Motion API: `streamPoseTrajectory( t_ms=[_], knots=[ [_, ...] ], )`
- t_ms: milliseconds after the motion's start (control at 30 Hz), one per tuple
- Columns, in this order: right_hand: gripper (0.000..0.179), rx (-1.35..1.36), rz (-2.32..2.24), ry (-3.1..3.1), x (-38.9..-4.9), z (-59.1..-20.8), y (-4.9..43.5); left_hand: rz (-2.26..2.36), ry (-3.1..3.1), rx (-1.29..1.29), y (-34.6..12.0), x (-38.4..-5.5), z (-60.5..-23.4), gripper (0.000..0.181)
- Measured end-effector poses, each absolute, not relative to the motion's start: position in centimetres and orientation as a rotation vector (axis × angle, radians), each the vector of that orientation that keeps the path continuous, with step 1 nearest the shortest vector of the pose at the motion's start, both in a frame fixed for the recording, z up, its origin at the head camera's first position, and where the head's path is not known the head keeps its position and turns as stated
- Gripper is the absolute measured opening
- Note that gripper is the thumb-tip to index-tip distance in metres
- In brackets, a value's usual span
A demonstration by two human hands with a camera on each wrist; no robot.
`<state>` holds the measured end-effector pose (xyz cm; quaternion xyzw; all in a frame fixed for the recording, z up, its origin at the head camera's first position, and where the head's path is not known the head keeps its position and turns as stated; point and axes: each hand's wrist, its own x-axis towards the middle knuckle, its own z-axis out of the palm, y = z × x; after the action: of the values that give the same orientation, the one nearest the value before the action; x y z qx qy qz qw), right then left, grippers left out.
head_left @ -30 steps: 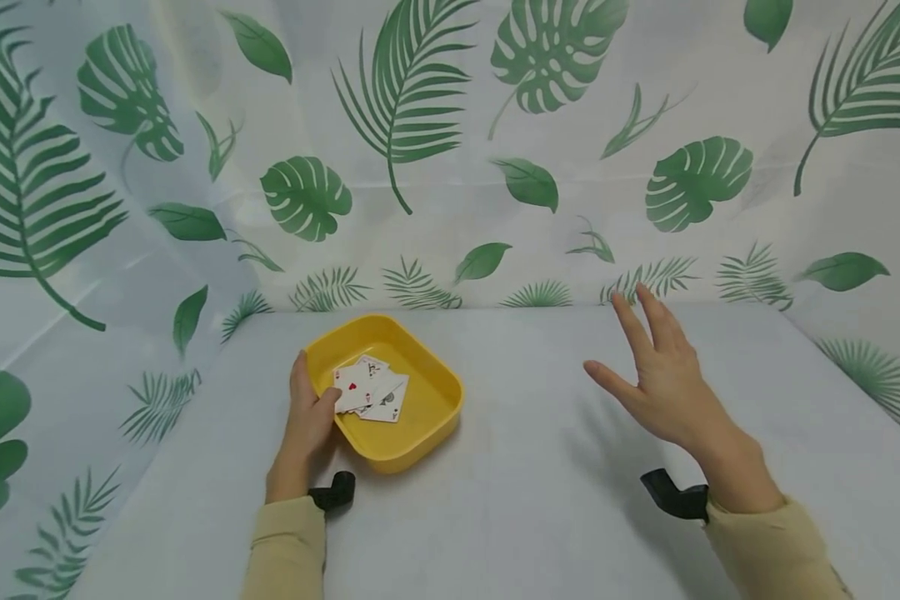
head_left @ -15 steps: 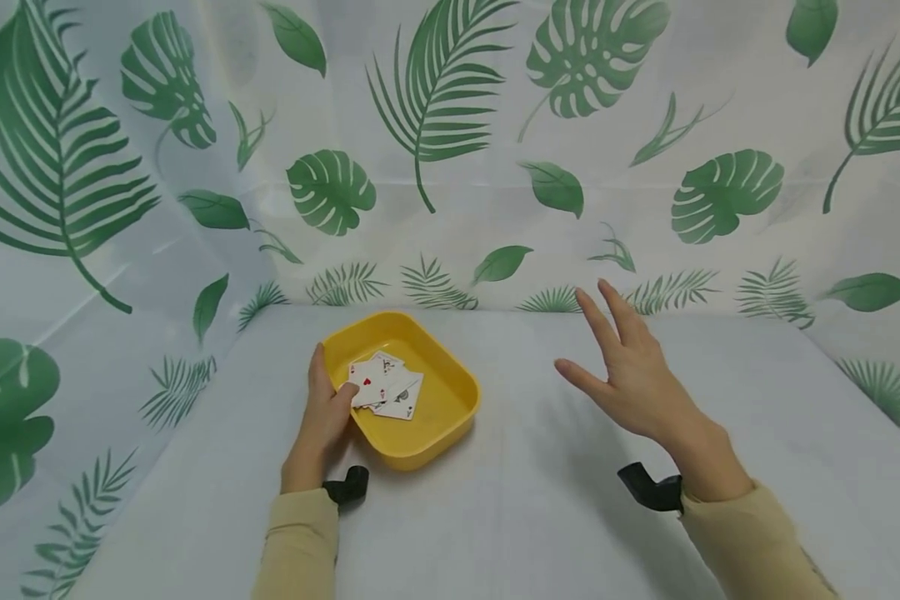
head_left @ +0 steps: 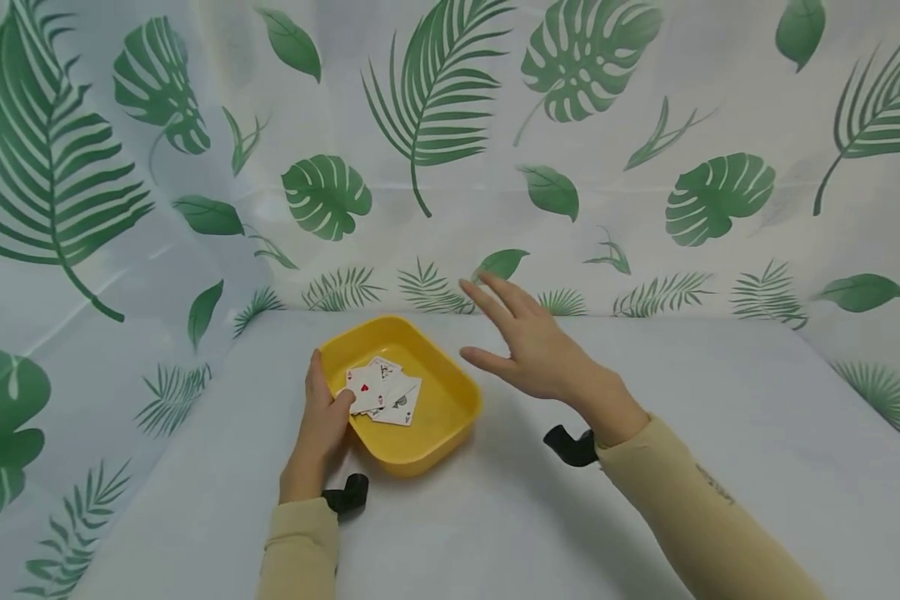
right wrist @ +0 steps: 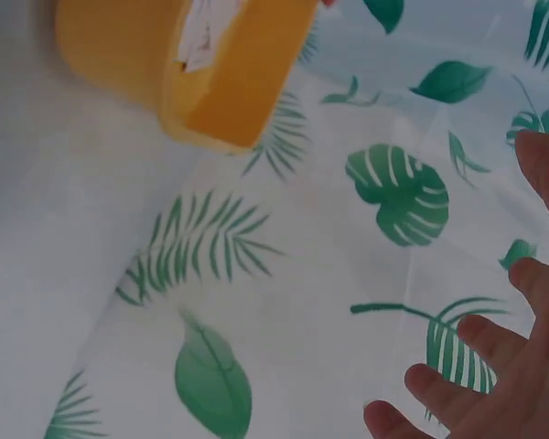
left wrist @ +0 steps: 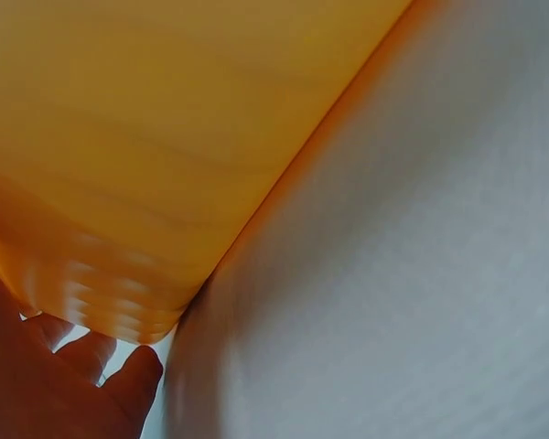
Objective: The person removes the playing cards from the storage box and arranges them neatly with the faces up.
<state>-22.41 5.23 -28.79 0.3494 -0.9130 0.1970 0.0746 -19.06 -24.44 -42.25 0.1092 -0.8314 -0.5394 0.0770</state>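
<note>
My left hand point(head_left: 322, 429) grips the left side of a yellow plastic tub point(head_left: 438, 417), its thumb over the rim and the other fingers along the outer wall. Several playing cards point(head_left: 382, 390) lie overlapped inside the tub, a red heart card on top near my thumb. In the left wrist view, fingertips point(left wrist: 133, 375) show at the lower corner of the tub's outer wall point(left wrist: 146, 137). My right hand point(head_left: 540, 350) is raised to the right of the tub, fingers spread and holding nothing. The right wrist view shows these spread fingers point(right wrist: 448, 393) apart from the tub point(right wrist: 119, 55).
A white cloth-covered table point(head_left: 645, 383) lies under the tub. Behind it and at the sides hangs a white curtain point(head_left: 465, 192) printed with green leaves. A black wrist-camera mount point(head_left: 570, 446) sticks out from the right sleeve, another point(head_left: 348, 494) from the left.
My right hand has moved left, from well right of the tub to close beside it. My left hand keeps its hold on the tub; the head view has shifted slightly.
</note>
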Motion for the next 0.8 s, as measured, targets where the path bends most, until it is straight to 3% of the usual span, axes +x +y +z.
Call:
streamPoseTrajectory(
  t_ms=[367,800],
  knots=[
    [0.075,1.284,0.561,-2.908,-25.7,-29.8,-3.4,-1.564,-2.549,0.305,-25.3,-18.7,-41.9,0.089],
    [0.067,1.401,0.472,-2.961,-26.8,-32.0,-7.7,-1.567,-2.576,0.247,-24.7,-18.4,-41.6,0.088]
  ],
)
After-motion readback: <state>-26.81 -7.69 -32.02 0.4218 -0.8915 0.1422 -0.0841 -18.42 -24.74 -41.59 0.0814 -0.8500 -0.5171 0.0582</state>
